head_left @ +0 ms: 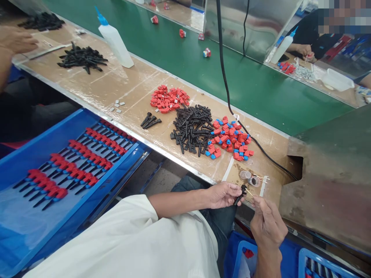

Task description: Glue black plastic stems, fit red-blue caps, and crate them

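Observation:
Between the thumb and fingers of my left hand (224, 194) are small black plastic parts (239, 196), held just off the table's front edge. My right hand (268, 220) pinches a thin wooden stick (248, 192), its tip close to the black parts; whether it touches cannot be made out. Just beyond my hands stand a small clear cup (245, 175) and a second cup with dark contents (254, 181), thin sticks lying across it. Farther back lie a pile of red and blue plastic pieces (232, 139), a pile of black pegs (193, 127) and a heap of red pieces (169, 98).
A blue tray (17, 247) at the left holds rows of joined red, blue and black pieces. A black cable (224, 77) hangs down onto the table beside a metal housing (327, 170). Behind runs a green conveyor belt (179, 58). Another person's hand (17, 40) rests far left.

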Motion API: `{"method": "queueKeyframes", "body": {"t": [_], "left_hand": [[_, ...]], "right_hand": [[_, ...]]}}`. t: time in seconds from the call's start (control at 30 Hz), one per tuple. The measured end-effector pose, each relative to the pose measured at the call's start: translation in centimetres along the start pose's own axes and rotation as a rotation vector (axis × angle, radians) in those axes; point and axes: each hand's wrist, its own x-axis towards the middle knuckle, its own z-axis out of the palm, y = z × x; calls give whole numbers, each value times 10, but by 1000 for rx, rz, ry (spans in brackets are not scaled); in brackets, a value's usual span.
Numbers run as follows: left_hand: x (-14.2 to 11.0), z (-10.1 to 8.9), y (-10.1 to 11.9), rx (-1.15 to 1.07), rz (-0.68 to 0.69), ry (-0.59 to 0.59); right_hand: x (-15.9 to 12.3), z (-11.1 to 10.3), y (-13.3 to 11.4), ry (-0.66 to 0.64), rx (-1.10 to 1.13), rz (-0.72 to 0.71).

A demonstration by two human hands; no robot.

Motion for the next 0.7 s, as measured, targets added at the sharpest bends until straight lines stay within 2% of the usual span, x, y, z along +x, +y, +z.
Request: {"method": "queueKeyframes", "body": {"t": [0.13, 0.27, 0.43, 0.5, 0.6, 0.7], "left_hand": [[-1, 0, 0, 42, -18, 0], [-2, 0, 1, 49, -7, 7], [-3, -3, 3, 23, -14, 9], [-3, -3, 3, 15, -18, 6], [-2, -3, 2, 2, -14, 7], [-1, -2, 3, -10, -17, 9]], "right_hand": [[-1, 2, 6, 30, 90, 177], [0, 2, 7, 17, 182, 216], [-1, 0, 16, 168, 265, 507], [-1, 1, 24, 164, 162, 521], [-1, 8, 38, 50, -37, 431], [-2, 15, 47, -48, -131, 362]]}}
